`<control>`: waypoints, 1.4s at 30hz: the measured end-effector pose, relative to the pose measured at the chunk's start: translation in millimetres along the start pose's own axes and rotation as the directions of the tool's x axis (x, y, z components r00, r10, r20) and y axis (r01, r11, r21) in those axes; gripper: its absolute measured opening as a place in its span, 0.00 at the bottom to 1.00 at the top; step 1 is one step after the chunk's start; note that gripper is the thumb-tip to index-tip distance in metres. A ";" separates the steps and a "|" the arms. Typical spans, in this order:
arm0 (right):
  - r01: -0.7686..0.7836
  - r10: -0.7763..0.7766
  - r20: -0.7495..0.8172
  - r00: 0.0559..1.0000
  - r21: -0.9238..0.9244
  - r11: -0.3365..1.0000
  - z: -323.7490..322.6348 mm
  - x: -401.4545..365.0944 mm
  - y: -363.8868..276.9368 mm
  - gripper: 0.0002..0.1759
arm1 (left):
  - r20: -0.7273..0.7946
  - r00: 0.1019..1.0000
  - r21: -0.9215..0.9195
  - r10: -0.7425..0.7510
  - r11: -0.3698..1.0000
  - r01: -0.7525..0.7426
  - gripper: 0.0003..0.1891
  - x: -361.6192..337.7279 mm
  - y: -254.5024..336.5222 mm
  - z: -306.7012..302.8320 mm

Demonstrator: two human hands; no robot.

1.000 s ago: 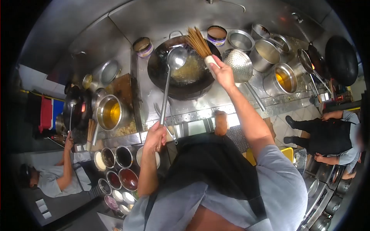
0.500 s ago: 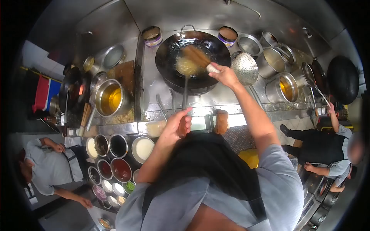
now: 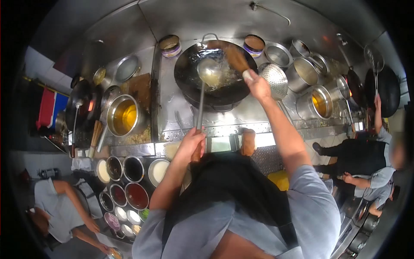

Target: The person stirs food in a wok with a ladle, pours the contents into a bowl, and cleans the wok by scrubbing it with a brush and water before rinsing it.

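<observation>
Left hand (image 3: 192, 140): it is closed tight around the end of the ladle's long handle, low at the front edge of the bench (image 3: 168, 99), close to the person's body.
Ladle (image 3: 201, 101): the handle runs up from the left hand to the wok. Its bowl is over the middle of the wok; I cannot tell if it touches the food.
Right hand (image 3: 258, 84): it is closed on the white grip of the brush, above the right rim of the wok, with the arm stretched out.
Brush (image 3: 236, 58): the bamboo bristles point up and left into the wok, a little blurred.
Wok (image 3: 185, 73): black, at the back middle of the bench, with pale yellow food inside.
Strainer (image 3: 272, 80): just right of the wok, beside the right hand.
Oil pots: one stands well left of the wok (image 3: 123, 114), one to the right (image 3: 319, 101).
Sauce bowls (image 3: 129, 181): a group below the left pot, beside the left arm.
Other people: one person bends at the lower left (image 3: 56, 207); one at the right (image 3: 366, 155) raises an arm.
</observation>
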State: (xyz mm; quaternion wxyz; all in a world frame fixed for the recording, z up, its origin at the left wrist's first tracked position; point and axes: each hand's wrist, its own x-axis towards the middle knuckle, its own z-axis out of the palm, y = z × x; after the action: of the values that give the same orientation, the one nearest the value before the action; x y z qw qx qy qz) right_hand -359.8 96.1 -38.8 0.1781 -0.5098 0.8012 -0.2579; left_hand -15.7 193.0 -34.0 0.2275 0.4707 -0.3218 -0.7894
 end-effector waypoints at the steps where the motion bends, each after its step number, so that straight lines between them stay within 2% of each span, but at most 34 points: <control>1: -0.051 0.058 -0.097 0.994 0.078 0.996 -5.3 -6.1 -8.6 0.30 | -0.035 0.998 0.032 0.055 0.998 -0.054 0.15 -0.5 -3.1 -1.9; 2: -0.062 0.070 -0.100 0.993 0.079 0.995 -2.0 -5.2 -9.2 0.30 | -0.029 0.998 0.038 0.047 0.998 -0.046 0.15 0.0 -3.6 -8.2; 4: 0.206 -0.086 -0.284 0.955 0.426 0.881 6.5 -1.0 -9.4 0.31 | -0.055 0.993 0.261 0.105 0.961 -0.087 0.24 -0.4 -0.6 -22.7; 5: 0.202 -0.060 -0.265 0.962 0.551 0.810 12.9 -0.2 -16.6 0.32 | -0.115 0.986 0.325 0.123 0.942 -0.080 0.24 -5.8 5.2 -18.8; 6: 0.193 -0.039 -0.278 0.960 0.552 0.811 16.1 1.1 -23.0 0.32 | -0.098 0.988 0.340 0.116 0.937 -0.076 0.24 -8.4 9.3 -16.1; 7: -0.040 0.051 -0.002 0.999 0.579 0.814 15.9 0.6 -29.9 0.31 | -0.081 0.987 0.332 0.139 0.937 -0.105 0.23 -11.1 11.2 -14.2; 8: -0.273 0.135 0.279 0.951 0.545 0.793 15.9 -1.2 -31.0 0.30 | -0.068 0.985 0.323 0.160 0.937 -0.131 0.23 -14.4 10.0 -11.6; 10: -0.311 0.091 0.442 0.892 0.456 0.834 33.3 -1.5 -4.0 0.30 | -0.081 0.984 0.327 0.161 0.937 -0.127 0.25 -15.1 8.0 -8.1; 12: -0.259 0.038 0.376 0.926 0.558 0.788 32.0 -34.9 1.3 0.30 | -0.186 0.949 0.368 0.255 0.914 -0.173 0.25 -7.3 3.1 -10.4; 13: -0.254 0.046 0.321 0.946 0.642 0.724 35.9 -46.4 7.5 0.30 | -0.263 0.924 0.450 0.277 0.883 -0.137 0.24 -9.5 2.4 -7.5; 14: -0.237 0.056 0.266 0.962 0.721 0.651 32.2 -59.8 8.3 0.30 | -0.242 0.931 0.462 0.275 0.876 -0.139 0.24 -12.0 3.7 2.2; 16: -0.251 0.123 0.230 0.965 0.694 0.675 14.5 -83.9 24.7 0.29 | -0.306 0.899 0.638 0.314 0.769 -0.051 0.24 -13.5 11.2 25.5; 18: -0.121 0.115 0.050 0.992 0.620 0.775 -0.7 -111.3 57.0 0.30 | -0.252 0.919 0.682 0.304 0.729 -0.054 0.27 -0.9 5.9 39.9; 19: -0.043 0.099 -0.043 0.994 0.686 0.726 -5.0 -127.2 78.9 0.29 | -0.151 0.906 0.738 0.395 0.655 -0.163 0.28 16.0 -5.8 44.2; 20: -0.042 0.130 -0.075 0.989 0.692 0.720 -17.0 -145.9 98.9 0.29 | -0.050 0.878 0.776 0.476 0.572 -0.265 0.29 26.6 -13.8 52.5; 21: -0.040 0.158 -0.106 0.982 0.699 0.714 -29.9 -164.2 119.1 0.28 | -0.032 0.871 0.847 0.490 0.475 -0.236 0.31 27.0 -8.3 87.3; 22: -0.003 0.201 -0.183 0.962 0.733 0.680 -37.5 -181.4 140.5 0.28 | 0.024 0.856 0.867 0.516 0.416 -0.275 0.32 32.2 -7.7 120.6; 23: 0.034 0.251 -0.253 0.934 0.763 0.646 -45.2 -199.9 163.1 0.28 | 0.144 0.826 0.894 0.545 0.286 -0.345 0.32 40.7 -6.0 153.1; 24: -0.018 0.319 -0.219 0.922 0.800 0.599 -58.5 -219.4 187.0 0.28 | 0.161 0.855 0.895 0.493 0.293 -0.337 0.32 47.1 -3.3 191.6; 25: -0.172 0.456 -0.096 0.885 0.842 0.511 -92.9 -242.3 187.5 0.28 | 0.248 0.839 0.877 0.484 0.255 -0.406 0.32 68.5 -9.5 221.6; 26: -0.173 0.476 -0.108 0.873 0.843 0.510 -100.8 -262.3 207.1 0.28 | 0.332 0.806 0.826 0.490 0.261 -0.499 0.32 98.1 -23.4 245.7; 27: -0.144 0.525 -0.177 0.832 0.845 0.514 -105.8 -279.9 227.7 0.28 | 0.316 0.880 0.796 0.354 0.406 -0.449 0.31 103.9 -20.7 287.2; 28: -0.116 0.566 -0.240 0.789 0.846 0.520 -111.1 -294.4 243.5 0.27 | 0.417 0.816 0.750 0.401 0.356 -0.558 0.31 136.2 -37.9 311.8; 29: -0.117 0.571 -0.241 0.784 0.847 0.518 -119.3 -305.7 251.4 0.27 | 0.503 0.741 0.695 0.445 0.302 -0.652 0.31 169.5 -57.4 331.8; 31: 0.000 0.649 -0.330 0.686 0.891 0.453 -132.3 -325.6 259.3 0.27 | 0.551 0.747 0.746 0.373 0.181 -0.641 0.31 197.3 -75.8 381.8; 32: 0.019 0.621 -0.428 0.656 0.832 0.554 -134.9 -337.9 277.4 0.27 | 0.512 0.802 0.816 0.308 0.117 -0.566 0.31 206.8 -90.3 413.4; 33: 0.011 0.610 -0.452 0.651 0.809 0.588 -137.5 -342.8 282.6 0.28 | 0.472 0.846 0.867 0.248 0.047 -0.497 0.30 212.8 -101.5 438.7; 35: -0.001 0.594 -0.461 0.660 0.789 0.614 -143.4 -348.9 284.5 0.28 | 0.474 0.846 0.856 0.244 0.099 -0.508 0.30 226.7 -121.8 453.2; 36: -0.034 0.569 -0.511 0.644 0.724 0.689 -148.2 -348.9 282.1 0.29 | 0.475 0.844 0.840 0.249 0.155 -0.519 0.30 232.5 -130.5 452.3; 37: -0.062 0.528 -0.553 0.644 0.651 0.756 -151.3 -345.9 278.8 0.30 | 0.571 0.774 0.798 0.273 0.037 -0.602 0.30 226.3 -130.1 450.4; 38: -0.013 0.522 -0.552 0.650 0.679 0.734 -149.7 -341.0 275.9 0.32 | 0.649 0.705 0.750 0.286 -0.085 -0.656 0.31 214.4 -123.5 444.8; 40: 0.016 0.513 -0.517 0.685 0.715 0.699 -153.3 -324.4 256.2 0.34 | 0.731 0.585 0.633 0.352 -0.026 -0.774 0.33 165.0 -100.7 432.2; 41: -0.013 0.424 -0.567 0.706 0.589 0.808 -152.9 -313.7 244.5 0.34 | 0.711 0.660 0.618 0.241 0.233 -0.751 0.37 134.7 -90.5 424.1; 42: -0.006 0.405 -0.541 0.737 0.594 0.804 -148.0 -301.8 231.1 0.34 | 0.713 0.690 0.564 0.124 0.483 -0.670 0.43 109.4 -88.7 413.0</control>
State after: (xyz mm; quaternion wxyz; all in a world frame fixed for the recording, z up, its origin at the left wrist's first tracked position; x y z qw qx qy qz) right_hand -482.7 484.9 -50.5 0.0603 -0.2180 0.7551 -0.6154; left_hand -437.7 303.1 -18.9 0.0696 0.1582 -0.7959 -0.5802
